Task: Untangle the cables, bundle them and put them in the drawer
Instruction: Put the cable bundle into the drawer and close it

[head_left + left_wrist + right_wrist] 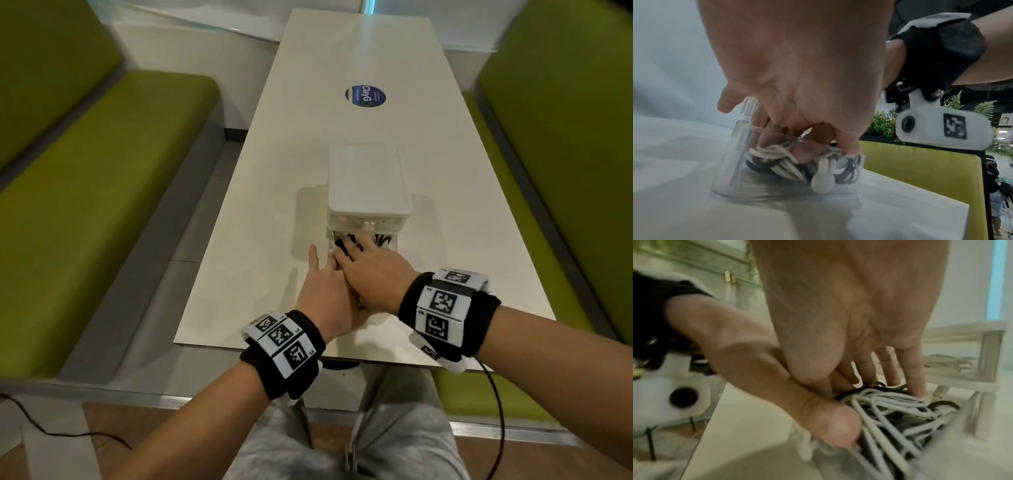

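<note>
Pressing cables [890,412] into drawer [740,193], long axis toward person: both hands' fingers [918,382] straight.

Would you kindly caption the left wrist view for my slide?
Both hands press white and black cables into the clear drawer on the table.

So that's one white table [274,205], one clear drawer unit [368,185] with one drawer [756,186] pulled out, one rabbit-shaped knob [822,177], two green benches [102,205], two wristbands [284,346], one round sticker [365,97].
</note>
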Tool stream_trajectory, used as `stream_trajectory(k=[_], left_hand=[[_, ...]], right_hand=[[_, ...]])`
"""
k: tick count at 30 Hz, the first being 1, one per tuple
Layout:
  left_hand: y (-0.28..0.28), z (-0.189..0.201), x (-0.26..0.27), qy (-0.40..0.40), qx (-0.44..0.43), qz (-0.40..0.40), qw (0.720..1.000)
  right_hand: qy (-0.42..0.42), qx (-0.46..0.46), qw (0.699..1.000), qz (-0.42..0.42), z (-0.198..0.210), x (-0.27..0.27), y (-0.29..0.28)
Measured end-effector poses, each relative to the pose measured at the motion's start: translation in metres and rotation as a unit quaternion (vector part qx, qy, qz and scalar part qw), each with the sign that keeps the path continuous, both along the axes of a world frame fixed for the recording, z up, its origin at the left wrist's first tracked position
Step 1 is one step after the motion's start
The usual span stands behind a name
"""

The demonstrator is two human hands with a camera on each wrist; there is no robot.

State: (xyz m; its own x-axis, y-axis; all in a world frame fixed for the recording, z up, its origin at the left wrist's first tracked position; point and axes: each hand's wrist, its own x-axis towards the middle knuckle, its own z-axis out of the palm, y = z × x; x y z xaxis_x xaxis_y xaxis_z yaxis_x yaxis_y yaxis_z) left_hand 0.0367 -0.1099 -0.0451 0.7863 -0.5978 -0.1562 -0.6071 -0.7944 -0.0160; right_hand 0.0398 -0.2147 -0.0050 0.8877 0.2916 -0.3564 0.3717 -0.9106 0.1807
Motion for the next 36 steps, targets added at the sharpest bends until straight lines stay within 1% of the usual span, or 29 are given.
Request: stream_trajectory(k=[3, 5, 14, 16, 18, 20, 21, 23, 24, 26, 28, 31, 32, 33, 34, 35, 36], left_hand=[[0.000, 0.002, -0.001, 0.008, 0.005, -0.001, 1.000], [-0.001, 0.002, -0.001, 0.009, 0.012, -0.005, 1.000], [-0.003, 0.001, 0.001, 0.028, -0.002, 0.016, 0.999], [-0.003, 0.000, 0.000, 0.029, -0.005, 0.022, 0.999], [-0.002, -0.001, -0.002, 0.033, -0.020, 0.033, 0.999], [-0.004, 0.000, -0.001, 0.049, -0.036, 0.048, 0.997], [-0.004, 0.001, 0.000, 0.058, -0.040, 0.056, 0.996], [-0.005, 0.003, 0.000, 0.068, -0.046, 0.065, 0.995], [-0.005, 0.005, 0.001, 0.074, -0.051, 0.065, 0.994], [-0.004, 0.009, 0.002, 0.091, -0.037, 0.055, 0.994], [0.000, 0.016, 0.005, 0.114, 0.003, 0.036, 0.993], [0.012, 0.030, 0.013, 0.129, 0.018, 0.021, 0.991], [0.016, 0.037, 0.017, 0.118, -0.006, 0.021, 0.993], [0.022, 0.043, 0.020, 0.104, -0.053, 0.027, 0.993], [0.027, 0.047, 0.025, 0.082, -0.119, 0.045, 0.988], [0.032, 0.052, 0.031, 0.058, -0.197, 0.071, 0.976], [0.035, 0.055, 0.037, 0.018, -0.273, 0.095, 0.957]], right_hand=[[-0.031, 0.027, 0.999, 0.021, -0.005, -0.010, -0.005], [-0.029, 0.033, 0.999, 0.031, -0.004, -0.011, -0.006], [0.023, -0.051, 0.998, 0.041, 0.003, 0.016, -0.002], [0.018, -0.026, 0.998, 0.049, -0.002, 0.018, -0.007], [0.006, 0.042, 0.998, 0.052, -0.003, 0.009, -0.019], [-0.002, 0.119, 0.992, 0.031, -0.003, -0.006, -0.036], [-0.007, 0.142, 0.990, 0.022, -0.004, -0.015, -0.044], [-0.009, 0.163, 0.986, 0.017, -0.009, -0.029, -0.056], [0.005, 0.175, 0.985, 0.008, -0.012, -0.033, -0.059], [0.043, 0.184, 0.982, -0.015, -0.015, -0.034, -0.060], [0.064, 0.156, 0.986, -0.007, -0.015, -0.031, -0.058], [0.046, 0.109, 0.993, 0.016, -0.021, -0.031, -0.058], [0.032, 0.098, 0.995, 0.015, -0.025, -0.031, -0.058], [0.014, 0.094, 0.995, 0.014, -0.030, -0.031, -0.058], [-0.009, 0.096, 0.995, 0.018, -0.035, -0.030, -0.058], [-0.031, 0.092, 0.995, 0.030, -0.037, -0.029, -0.059], [-0.050, 0.085, 0.994, 0.036, -0.039, -0.028, -0.059]])
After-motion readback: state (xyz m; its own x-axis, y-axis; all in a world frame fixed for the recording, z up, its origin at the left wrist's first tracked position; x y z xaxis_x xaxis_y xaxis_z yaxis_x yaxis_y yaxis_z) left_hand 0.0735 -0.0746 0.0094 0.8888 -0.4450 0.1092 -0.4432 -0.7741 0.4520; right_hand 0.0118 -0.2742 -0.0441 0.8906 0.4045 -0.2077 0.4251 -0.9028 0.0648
